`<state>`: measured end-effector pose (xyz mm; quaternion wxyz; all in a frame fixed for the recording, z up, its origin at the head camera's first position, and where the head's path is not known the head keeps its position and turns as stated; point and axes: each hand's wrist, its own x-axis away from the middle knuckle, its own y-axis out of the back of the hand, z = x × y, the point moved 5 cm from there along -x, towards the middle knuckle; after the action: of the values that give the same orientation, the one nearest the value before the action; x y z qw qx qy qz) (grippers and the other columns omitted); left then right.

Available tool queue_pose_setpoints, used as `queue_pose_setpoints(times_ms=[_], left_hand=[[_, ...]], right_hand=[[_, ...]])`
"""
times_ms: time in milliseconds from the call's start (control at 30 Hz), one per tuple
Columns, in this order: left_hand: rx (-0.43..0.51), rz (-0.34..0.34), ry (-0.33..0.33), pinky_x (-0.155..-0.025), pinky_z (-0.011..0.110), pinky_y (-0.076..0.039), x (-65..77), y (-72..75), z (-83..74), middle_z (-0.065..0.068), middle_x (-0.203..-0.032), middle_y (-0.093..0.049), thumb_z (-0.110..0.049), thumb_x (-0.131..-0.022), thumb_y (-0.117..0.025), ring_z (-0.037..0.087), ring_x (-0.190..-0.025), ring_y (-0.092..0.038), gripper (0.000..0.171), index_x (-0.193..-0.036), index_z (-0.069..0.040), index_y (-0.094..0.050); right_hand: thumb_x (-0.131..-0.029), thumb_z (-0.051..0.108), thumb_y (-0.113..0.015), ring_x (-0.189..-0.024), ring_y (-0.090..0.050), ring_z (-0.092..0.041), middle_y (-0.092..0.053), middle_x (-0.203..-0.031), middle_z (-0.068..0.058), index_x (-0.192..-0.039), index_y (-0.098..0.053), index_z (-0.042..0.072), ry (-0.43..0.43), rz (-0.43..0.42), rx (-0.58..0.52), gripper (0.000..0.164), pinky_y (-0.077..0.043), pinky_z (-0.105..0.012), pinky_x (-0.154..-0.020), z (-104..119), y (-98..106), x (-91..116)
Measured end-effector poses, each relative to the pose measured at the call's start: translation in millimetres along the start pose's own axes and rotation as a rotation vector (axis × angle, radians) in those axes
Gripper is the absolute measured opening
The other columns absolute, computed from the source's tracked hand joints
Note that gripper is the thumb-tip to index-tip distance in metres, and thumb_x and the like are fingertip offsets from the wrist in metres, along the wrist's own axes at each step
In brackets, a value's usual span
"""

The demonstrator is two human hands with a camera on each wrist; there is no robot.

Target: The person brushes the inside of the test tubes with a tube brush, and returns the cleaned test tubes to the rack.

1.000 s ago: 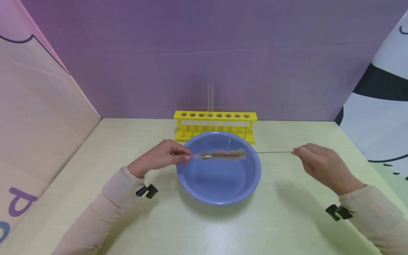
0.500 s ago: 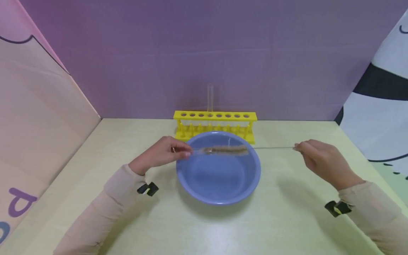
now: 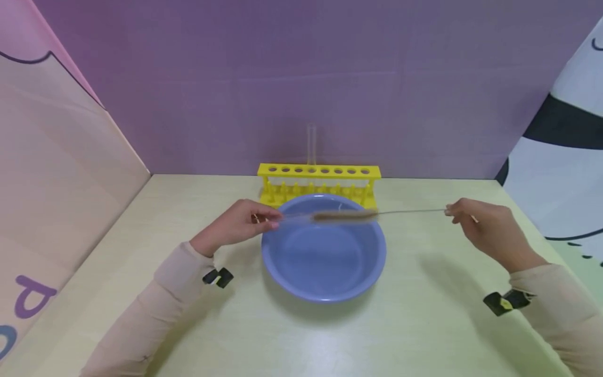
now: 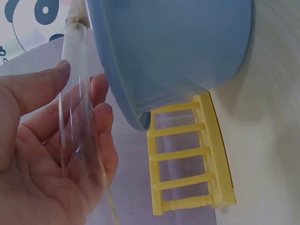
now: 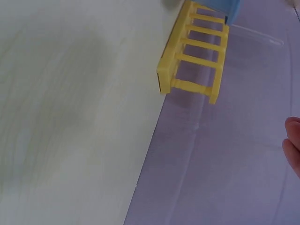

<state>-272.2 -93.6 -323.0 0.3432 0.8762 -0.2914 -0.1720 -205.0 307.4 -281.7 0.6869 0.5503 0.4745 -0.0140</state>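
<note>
Across my left hand lies a clear glass test tube, held between thumb and fingers with its mouth toward the right. At that mouth sits the tan bristle head of a test tube brush; most of the bristles show outside the glass. Out to the right, my right hand pinches the end of the brush's thin wire handle. Tube and brush are nearly level above a blue basin. Only some fingertips of the right hand appear in the right wrist view.
Behind the basin stands a yellow test tube rack. One upright test tube is in a middle hole. A purple backdrop rises behind the pale table, with printed panels at both sides.
My right hand has moved right and slightly up, drawing the brush head rightward out of the tube. My left hand has risen a little with the tube. Basin and rack stay put.
</note>
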Motion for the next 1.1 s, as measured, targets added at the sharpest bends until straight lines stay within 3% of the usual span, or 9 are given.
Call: queue_pose_setpoints(times_ms=[67, 233, 533, 800, 1100], left_hand=[[-0.007, -0.019, 0.015, -0.067, 0.029, -0.05, 0.0, 1.7, 2.5, 0.003, -0.097, -0.071, -0.017, -0.089, -0.066, 0.013, -0.075, -0.059, 0.027, -0.113, -0.005, -0.069], [-0.014, -0.082, 0.027, -0.073, 0.031, -0.051, -1.6, 8.2, 2.0, 0.004, -0.101, -0.07, -0.017, -0.089, -0.066, 0.015, -0.083, -0.062, 0.026, -0.113, -0.006, -0.068], [0.068, -0.255, 0.025, -0.077, 0.036, -0.051, -8.8, 23.1, 0.2, 0.008, -0.104, -0.068, -0.012, -0.089, -0.066, 0.02, -0.09, -0.062, 0.028, -0.115, -0.005, -0.065], [0.163, -0.336, 0.053, -0.085, 0.036, -0.05, -19.9, 36.2, 0.0, 0.008, -0.11, -0.065, -0.016, -0.09, -0.065, 0.019, -0.099, -0.061, 0.031, -0.118, -0.004, -0.059], [0.224, -0.457, 0.099, -0.086, 0.035, -0.048, -40.7, 61.6, -6.8, 0.007, -0.113, -0.064, -0.022, -0.09, -0.065, 0.019, -0.099, -0.058, 0.034, -0.12, -0.008, -0.058]], right_hand=[[-0.062, -0.024, -0.063, -0.06, -0.061, -0.011, -0.07, -0.075, -0.006, -0.081, -0.064, 0.005, -0.045, -0.007, -0.015, 0.035, -0.048, -0.019, -0.061, -5, 2, 0], [-0.062, -0.024, -0.064, -0.065, -0.057, 0.004, -0.069, -0.072, -0.003, -0.078, -0.065, 0.008, -0.054, -0.009, -0.093, 0.036, -0.043, -0.007, -0.065, -8, 0, -3], [-0.068, -0.024, -0.065, -0.06, -0.058, 0.0, -0.068, -0.073, 0.001, -0.077, -0.061, 0.016, -0.05, 0.106, -0.22, 0.041, -0.044, -0.011, -0.058, 1, -17, -18], [-0.073, -0.022, -0.063, -0.06, -0.057, 0.002, -0.066, -0.072, 0.006, -0.077, -0.06, 0.014, -0.06, 0.2, -0.285, 0.036, -0.044, -0.013, -0.055, 6, -32, -28], [-0.075, -0.02, -0.064, -0.061, -0.059, 0.0, -0.066, -0.074, 0.008, -0.078, -0.062, 0.014, -0.072, 0.22, -0.325, 0.034, -0.048, -0.016, -0.057, 9, -45, -37]])
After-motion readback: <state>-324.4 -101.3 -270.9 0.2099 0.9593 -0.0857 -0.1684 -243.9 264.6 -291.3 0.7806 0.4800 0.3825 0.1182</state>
